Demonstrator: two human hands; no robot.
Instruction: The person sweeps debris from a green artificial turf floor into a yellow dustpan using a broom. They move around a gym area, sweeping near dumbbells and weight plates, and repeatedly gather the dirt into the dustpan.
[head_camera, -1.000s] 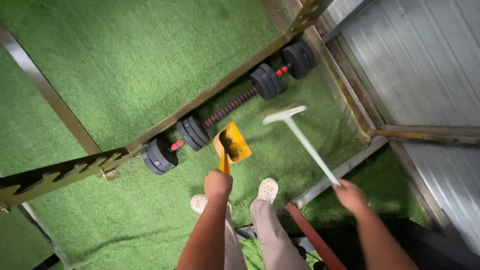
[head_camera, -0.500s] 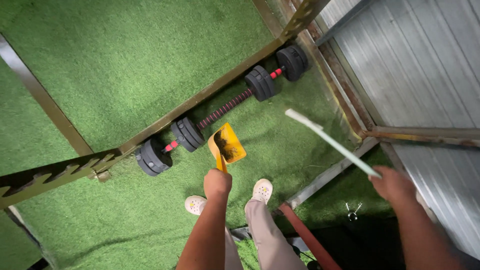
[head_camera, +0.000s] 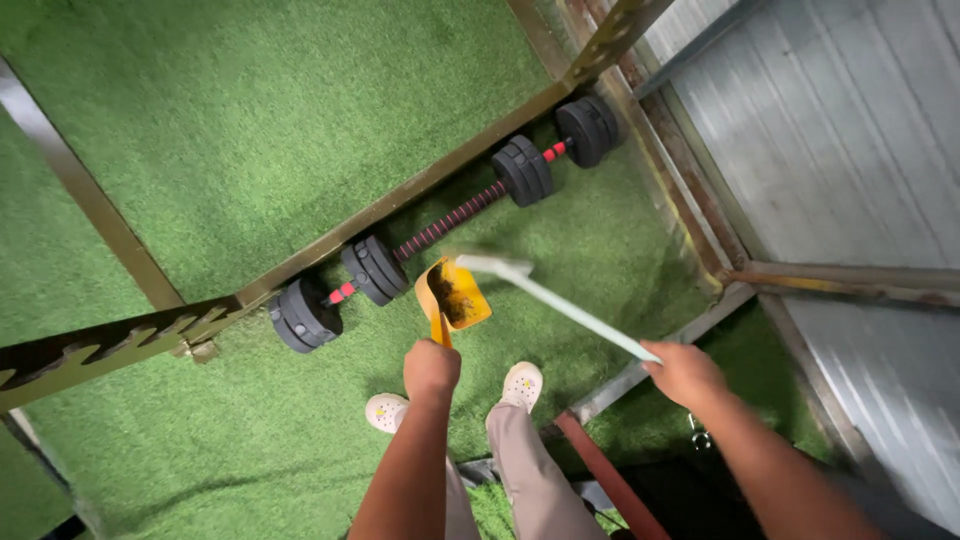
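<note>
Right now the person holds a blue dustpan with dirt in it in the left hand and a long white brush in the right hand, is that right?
Not quite. The head view shows the dustpan is yellow, not blue. It does hold dark dirt, the left hand grips its handle, and the right hand holds the long white brush.

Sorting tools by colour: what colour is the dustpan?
Yellow dustpan, dark dirt inside; head view.

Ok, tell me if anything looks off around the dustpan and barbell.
Little stands out. The yellow dustpan in the left hand holds dark debris, none visibly spilled on the turf. The right hand holds a pale broom, its head blurred. The barbell lies against the metal frame, intact.
</note>
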